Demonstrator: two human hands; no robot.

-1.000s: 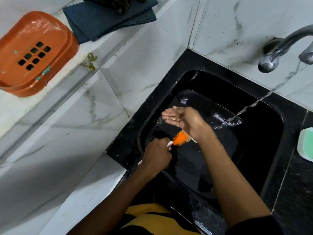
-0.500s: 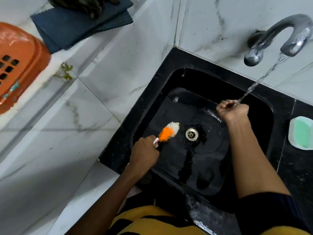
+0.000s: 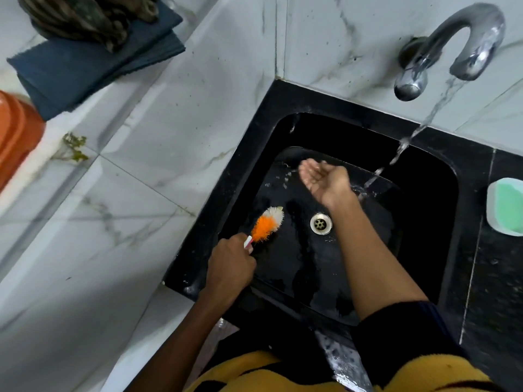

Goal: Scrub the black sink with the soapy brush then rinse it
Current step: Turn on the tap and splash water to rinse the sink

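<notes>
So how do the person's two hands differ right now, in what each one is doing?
The left hand is closed around the handle of the orange and white brush; the right hand is open, palm up and cupped, holding nothing. The left hand sits at the near left edge of the black sink; the right hand reaches farther in, beside the water stream. Both are over the sink.

A: Soft, even light; the marble wall (image 3: 169, 137) reads bright, the black sink (image 3: 325, 131) nearly swallows detail.

B: Glare on the tap (image 3: 464, 38), left edge smeared, wide-angle bending at corners.
</notes>
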